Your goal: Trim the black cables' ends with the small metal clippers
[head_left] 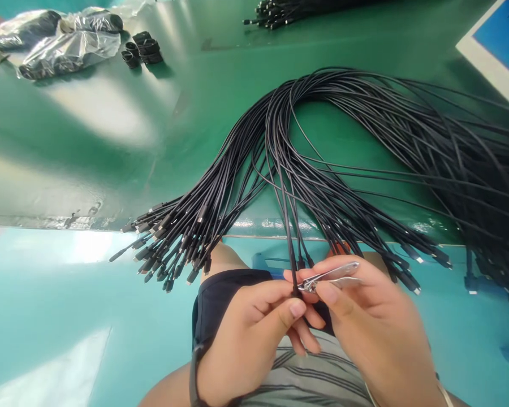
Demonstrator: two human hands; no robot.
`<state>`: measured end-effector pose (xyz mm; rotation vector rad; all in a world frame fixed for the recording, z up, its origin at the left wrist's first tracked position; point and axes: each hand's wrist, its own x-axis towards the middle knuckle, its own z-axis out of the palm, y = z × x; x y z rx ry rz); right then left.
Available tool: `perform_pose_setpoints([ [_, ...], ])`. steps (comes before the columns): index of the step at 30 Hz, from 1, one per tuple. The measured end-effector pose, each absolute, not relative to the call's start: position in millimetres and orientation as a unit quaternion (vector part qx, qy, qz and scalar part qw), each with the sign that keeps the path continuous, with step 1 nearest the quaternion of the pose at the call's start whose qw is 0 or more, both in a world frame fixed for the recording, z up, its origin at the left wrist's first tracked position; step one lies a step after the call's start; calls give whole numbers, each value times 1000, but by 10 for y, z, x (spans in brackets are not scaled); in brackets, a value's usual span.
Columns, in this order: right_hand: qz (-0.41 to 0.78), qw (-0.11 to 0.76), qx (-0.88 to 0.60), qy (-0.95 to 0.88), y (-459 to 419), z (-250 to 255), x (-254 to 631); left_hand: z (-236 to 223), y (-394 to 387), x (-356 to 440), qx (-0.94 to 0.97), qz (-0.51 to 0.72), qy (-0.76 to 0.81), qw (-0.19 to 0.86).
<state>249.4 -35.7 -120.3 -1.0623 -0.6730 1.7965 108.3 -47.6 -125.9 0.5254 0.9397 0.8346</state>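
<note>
Between the thumb and fingers of my left hand (258, 333) is the end of a black cable (292, 243), held just past the table edge above my lap. My right hand (373, 328) grips a silver nail clipper (331, 277), its lever raised. The clipper's jaws touch or nearly touch the cable beside my left fingertips; the connector end is mostly hidden by my fingers. That cable runs up into a big bundle of black cables (280, 113), bent over on the green table. Many connector ends (169, 243) fan out over the edge at the left, others (407, 271) at the right.
At the back left of the green table (186, 130) lie clear plastic bags (72, 51) with dark contents, beside small black coils (146, 50). More cable ends (274, 14) lie at the far edge. A blue panel with a white border (500, 51) stands at the upper right.
</note>
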Motion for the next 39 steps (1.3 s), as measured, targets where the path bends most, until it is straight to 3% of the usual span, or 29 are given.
perform_pose_setpoints([
  [7,709,452,-466,-276,-379,-1285,2535,-1319,-517,1093,220,390,418,790],
  [15,732,462,-414,-282,-335,-1262,2567,-1489,-532,1055,150,422,232,863],
  [19,688,486,-426,-331,-339,-1278,2583,-1503,-534,1063,82,418,176,888],
  [29,638,502,-420,-406,-353,-1299,2617,-1596,-562,1091,68,434,140,887],
  [39,686,507,-391,-345,-378,-1348,2623,-1601,-548,1075,52,416,109,902],
])
